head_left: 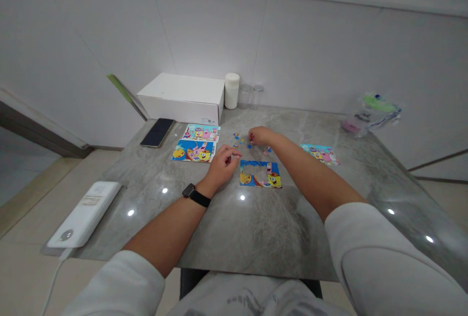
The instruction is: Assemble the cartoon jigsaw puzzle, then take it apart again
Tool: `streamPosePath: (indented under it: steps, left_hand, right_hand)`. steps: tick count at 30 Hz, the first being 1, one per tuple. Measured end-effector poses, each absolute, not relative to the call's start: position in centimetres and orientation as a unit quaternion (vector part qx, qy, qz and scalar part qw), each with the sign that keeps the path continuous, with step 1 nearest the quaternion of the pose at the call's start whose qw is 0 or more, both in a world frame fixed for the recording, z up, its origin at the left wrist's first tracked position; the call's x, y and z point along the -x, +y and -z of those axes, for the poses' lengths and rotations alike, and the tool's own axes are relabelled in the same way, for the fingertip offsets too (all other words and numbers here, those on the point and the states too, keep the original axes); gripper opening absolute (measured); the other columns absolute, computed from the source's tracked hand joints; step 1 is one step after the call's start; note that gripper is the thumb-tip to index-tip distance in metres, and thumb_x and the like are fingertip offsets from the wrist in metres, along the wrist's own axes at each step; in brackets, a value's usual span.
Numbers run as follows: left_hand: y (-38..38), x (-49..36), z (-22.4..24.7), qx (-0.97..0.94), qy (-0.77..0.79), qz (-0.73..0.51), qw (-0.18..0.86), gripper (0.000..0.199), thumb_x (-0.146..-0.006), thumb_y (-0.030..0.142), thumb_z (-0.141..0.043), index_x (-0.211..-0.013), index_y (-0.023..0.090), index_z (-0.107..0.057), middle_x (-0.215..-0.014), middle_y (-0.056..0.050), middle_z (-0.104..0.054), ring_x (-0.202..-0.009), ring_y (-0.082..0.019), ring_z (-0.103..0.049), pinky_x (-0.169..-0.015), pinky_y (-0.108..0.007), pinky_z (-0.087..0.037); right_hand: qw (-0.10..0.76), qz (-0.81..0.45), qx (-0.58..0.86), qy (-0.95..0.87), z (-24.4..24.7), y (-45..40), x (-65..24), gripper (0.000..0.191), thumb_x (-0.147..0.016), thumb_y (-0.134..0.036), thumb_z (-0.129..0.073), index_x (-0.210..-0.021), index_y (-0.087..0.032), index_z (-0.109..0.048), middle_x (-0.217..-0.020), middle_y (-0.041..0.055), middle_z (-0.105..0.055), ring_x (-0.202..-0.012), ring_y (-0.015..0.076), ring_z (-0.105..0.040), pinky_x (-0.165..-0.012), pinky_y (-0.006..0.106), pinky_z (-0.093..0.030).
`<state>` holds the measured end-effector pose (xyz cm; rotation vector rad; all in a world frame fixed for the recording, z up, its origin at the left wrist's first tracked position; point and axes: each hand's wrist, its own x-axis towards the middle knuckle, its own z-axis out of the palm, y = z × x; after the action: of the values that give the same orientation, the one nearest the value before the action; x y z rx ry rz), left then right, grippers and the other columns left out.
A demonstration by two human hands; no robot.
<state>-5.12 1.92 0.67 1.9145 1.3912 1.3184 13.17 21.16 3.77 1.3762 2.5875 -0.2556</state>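
Note:
A partly filled jigsaw puzzle with a blue and yellow cartoon picture lies in front of me, with a grey gap in its upper middle. My left hand, a black watch on its wrist, rests beside the puzzle's upper left corner. Its fingers are loosely bent, the thumb apart from them, and I see nothing held. Beyond the puzzle are several loose puzzle pieces scattered on the table. My right hand is at the far side of these pieces with its fingers closed together and pointing down; whatever they pinch is hidden.
Two cartoon picture cards lie left of my hands, and another picture card lies right. Behind stand a white box, a white bottle and two clear glasses. A phone, a white power bank and a plastic bag edge the table.

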Motion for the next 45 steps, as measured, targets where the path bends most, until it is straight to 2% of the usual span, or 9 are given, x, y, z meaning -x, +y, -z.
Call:
streamPosePath:
  steps: [4,7,10,15,19,23,32,45]
  left_hand:
    - [2.0,5.1,-0.5,-0.704,0.486,-0.472,0.216,0.018,-0.098,0.027,-0.059,-0.100,0.020,-0.075,-0.102,-0.005,-0.063,-0.077,-0.014,-0.056,-0.071,-0.030,-0.048]
    - [1.8,5.0,-0.6,-0.716,0.476,-0.464,0.213,0.019,-0.098,0.028,-0.059,-0.102,0.020,-0.076,-0.103,-0.005,-0.063,-0.079,-0.015,-0.057,-0.072,-0.030,-0.049]
    - [1.2,4.7,-0.9,-0.742,0.462,-0.441,0.206,0.020,-0.098,0.027,-0.058,-0.105,0.020,-0.076,-0.104,-0.006,-0.064,-0.084,-0.016,-0.061,-0.076,-0.031,-0.052]
    - [-0.4,3.3,-1.8,-0.829,0.388,-0.365,0.170,0.022,-0.100,0.029,-0.058,-0.112,0.021,-0.075,-0.108,-0.008,-0.068,-0.103,-0.022,-0.065,-0.094,-0.038,-0.053]
    - [-1.3,2.1,-2.2,-0.886,0.334,-0.287,0.145,0.024,-0.102,0.029,-0.057,-0.115,0.023,-0.076,-0.109,-0.009,-0.069,-0.101,-0.023,-0.064,-0.093,-0.039,-0.052]
    - [-1.7,1.6,-2.2,-0.907,0.314,-0.245,0.133,0.028,-0.102,0.032,-0.058,-0.121,0.023,-0.076,-0.107,-0.010,-0.068,-0.099,-0.022,-0.063,-0.091,-0.039,-0.051]
    - [-1.9,1.3,-2.1,-0.931,0.296,-0.178,0.116,0.034,-0.102,0.038,-0.058,-0.128,0.025,-0.074,-0.112,-0.011,-0.066,-0.104,-0.025,-0.061,-0.092,-0.041,-0.049]
    - [-2.0,1.1,-2.0,-0.935,0.302,-0.155,0.106,0.038,-0.101,0.042,-0.059,-0.130,0.024,-0.074,-0.115,-0.012,-0.064,-0.106,-0.026,-0.059,-0.093,-0.042,-0.048]
  right_hand:
    - [0.146,0.104,-0.473,0.863,-4.6,20.0,-14.5,0.025,-0.074,-0.013,-0.081,-0.096,-0.023,-0.084,-0.101,0.0087,-0.083,-0.090,0.0238,-0.074,-0.077,0.028,-0.051]
    - [0.146,0.107,-0.477,0.860,-5.5,18.6,-15.9,0.023,-0.075,-0.012,-0.077,-0.095,-0.022,-0.084,-0.098,0.0078,-0.083,-0.087,0.0221,-0.073,-0.073,0.027,-0.049]
    - [0.092,0.116,-0.477,0.866,-6.7,16.7,-17.8,0.020,-0.081,-0.013,-0.072,-0.096,-0.021,-0.082,-0.101,0.0069,-0.082,-0.088,0.0203,-0.072,-0.072,0.025,-0.047]
    - [-0.011,0.170,-0.459,0.872,-8.2,12.6,-21.9,0.013,-0.089,-0.021,-0.070,-0.099,-0.020,-0.078,-0.096,0.0039,-0.080,-0.084,0.0168,-0.069,-0.073,0.023,-0.046]
    - [-0.045,0.231,-0.447,0.863,-8.2,9.4,-23.9,0.014,-0.091,-0.021,-0.067,-0.100,-0.019,-0.077,-0.093,0.0029,-0.079,-0.081,0.0154,-0.068,-0.072,0.023,-0.045]
    - [-0.021,0.285,-0.411,0.866,-7.4,7.8,-23.9,0.013,-0.091,-0.024,-0.068,-0.098,-0.018,-0.076,-0.092,0.0024,-0.078,-0.081,0.0152,-0.068,-0.071,0.022,-0.045]
    - [0.059,0.285,-0.410,0.864,-6.3,7.2,-22.9,0.014,-0.091,-0.021,-0.069,-0.099,-0.016,-0.080,-0.096,0.0054,-0.081,-0.085,0.0163,-0.070,-0.072,0.022,-0.045]
    - [0.090,0.261,-0.434,0.858,-6.6,6.5,-22.0,0.017,-0.092,-0.022,-0.069,-0.102,-0.017,-0.081,-0.099,0.0046,-0.082,-0.087,0.0152,-0.071,-0.070,0.020,-0.043]
